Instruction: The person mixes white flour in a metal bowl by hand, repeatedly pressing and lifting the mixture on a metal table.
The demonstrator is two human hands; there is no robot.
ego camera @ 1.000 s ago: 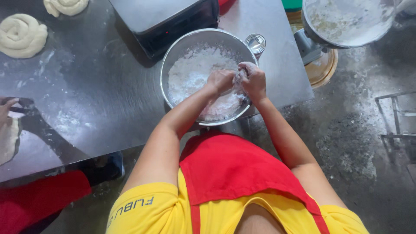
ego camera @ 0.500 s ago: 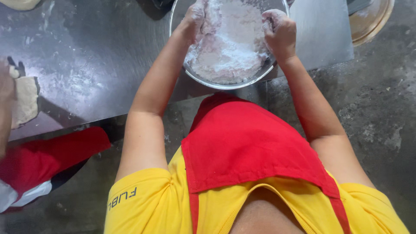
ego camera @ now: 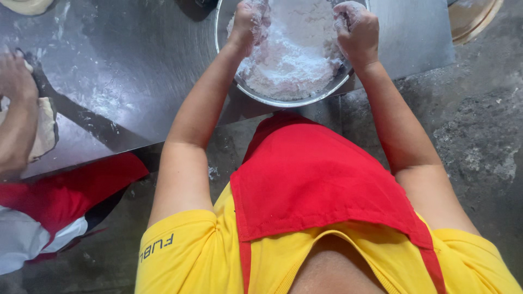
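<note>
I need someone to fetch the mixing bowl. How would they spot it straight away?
Look at the flour-dusted steel table, at its near edge. The round metal bowl sits there, heaped with white flour, both hands in it: left hand, right hand. Nothing else there is a deep round steel vessel.

Room and obstacles around our round steel bowl (ego camera: 283, 99)

Our flour-dusted left hand (ego camera: 249, 23) and right hand (ego camera: 357, 30) filled the bowl's two sides, leaving a gap over the white flour (ego camera: 294, 60) between them. Left of the bowl, the grey steel table (ego camera: 125, 71) lay open until a co-worker's hand (ego camera: 16, 109) on flat dough (ego camera: 46, 128).
</note>
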